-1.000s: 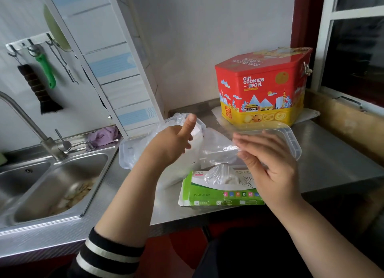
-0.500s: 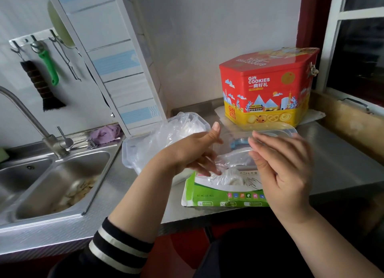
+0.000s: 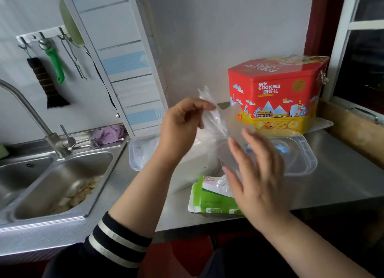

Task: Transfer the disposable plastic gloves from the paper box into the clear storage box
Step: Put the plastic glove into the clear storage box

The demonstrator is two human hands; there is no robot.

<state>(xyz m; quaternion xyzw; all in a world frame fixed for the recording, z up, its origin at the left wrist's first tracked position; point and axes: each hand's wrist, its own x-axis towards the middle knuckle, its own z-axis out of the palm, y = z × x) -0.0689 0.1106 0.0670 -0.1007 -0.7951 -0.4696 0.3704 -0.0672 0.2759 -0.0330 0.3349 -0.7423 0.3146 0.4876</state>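
Note:
My left hand (image 3: 182, 122) is raised above the counter and pinches the top of a clear plastic glove (image 3: 216, 119). The glove hangs down toward the green and white paper box (image 3: 207, 200), whose top opening shows more crumpled plastic. My right hand (image 3: 255, 173) is over the box, fingers straight against the lower part of the glove; its thumb is hidden. The clear storage box (image 3: 135, 153) stands behind my left forearm with a pile of gloves (image 3: 193, 163) in it.
A clear lid (image 3: 307, 157) lies right of the storage box. A red and yellow cookie tin (image 3: 276, 94) stands at the back. To the left is a steel sink (image 3: 62, 184) with a faucet (image 3: 31, 115) and a purple cloth (image 3: 108, 133). A wooden ledge (image 3: 353, 132) borders the right.
My left hand has risen from near the paper box, pulling a glove up with it. My right hand has stayed over the box, fingers still straight.

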